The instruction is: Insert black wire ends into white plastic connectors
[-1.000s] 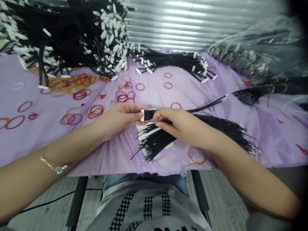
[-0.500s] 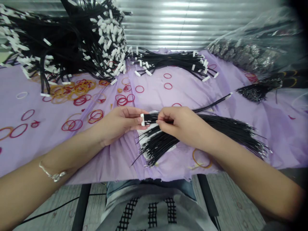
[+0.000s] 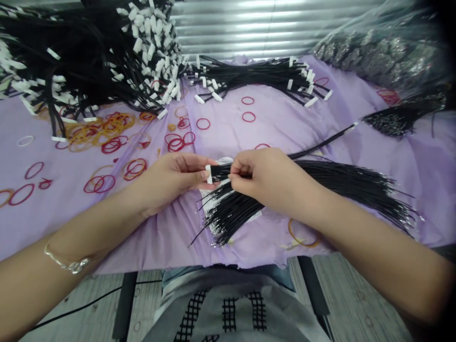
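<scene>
Black wires (image 3: pixel 221 171) at white connector (image 3: pixel 209 175)

Left grip (image 3: pixel 174 176) pinched the white connector; right grip (image 3: pixel 265 172) pinched the black wires just right of it. Step, likely: seating wires; next seemed to need steady hold. Loose wires (image 3: pixel 235 213) lay near the white connector on purple-covered surface (image 3: pixel 156 242); rubber bands (image 3: pixel 116 123) left, slatted panel (image 3: pixel 228 28) beyond.

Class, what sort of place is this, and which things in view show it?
Probably a cable-assembly workplace: a big pile of black cables with white connectors, loose black wires on the purple cloth, and a wired white connector in the left hand.
</scene>
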The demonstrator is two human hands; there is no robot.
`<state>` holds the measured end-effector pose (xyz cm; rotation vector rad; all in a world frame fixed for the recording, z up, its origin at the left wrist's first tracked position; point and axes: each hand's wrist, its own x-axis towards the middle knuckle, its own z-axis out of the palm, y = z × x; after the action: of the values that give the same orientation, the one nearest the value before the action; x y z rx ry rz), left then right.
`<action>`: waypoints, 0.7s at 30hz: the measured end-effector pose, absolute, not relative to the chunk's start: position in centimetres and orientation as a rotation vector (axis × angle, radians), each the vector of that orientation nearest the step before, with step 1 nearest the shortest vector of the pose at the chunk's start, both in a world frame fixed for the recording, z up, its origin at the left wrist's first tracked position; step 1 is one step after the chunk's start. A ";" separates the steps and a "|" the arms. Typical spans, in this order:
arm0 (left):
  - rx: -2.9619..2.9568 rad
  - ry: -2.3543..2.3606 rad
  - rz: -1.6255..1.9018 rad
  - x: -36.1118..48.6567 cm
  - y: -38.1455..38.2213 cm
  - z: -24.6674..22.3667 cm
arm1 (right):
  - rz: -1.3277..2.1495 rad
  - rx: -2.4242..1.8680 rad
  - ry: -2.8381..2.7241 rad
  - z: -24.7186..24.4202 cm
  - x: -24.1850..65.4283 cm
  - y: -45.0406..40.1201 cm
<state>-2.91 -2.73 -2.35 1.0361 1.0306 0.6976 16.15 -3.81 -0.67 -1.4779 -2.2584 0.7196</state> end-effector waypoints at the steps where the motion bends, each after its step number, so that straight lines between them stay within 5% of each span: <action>1: 1.032 1.034 0.700 -2.9 -2.7 -2.3 | 0.720 -1.474 -2.251 -0.7 16.2 -3.8; 10: 0.998 1.027 0.701 -2.8 -2.7 -2.1 | 0.733 -1.221 -2.274 -0.3 17.0 -3.9; 21: 1.038 0.981 0.679 -3.1 -2.6 -2.5 | 0.768 -1.398 -2.328 -0.4 16.7 -3.7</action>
<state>-3.12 -2.57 -2.49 1.0385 0.9810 0.6789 16.68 -3.75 -0.41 -1.3984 -2.3283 0.7677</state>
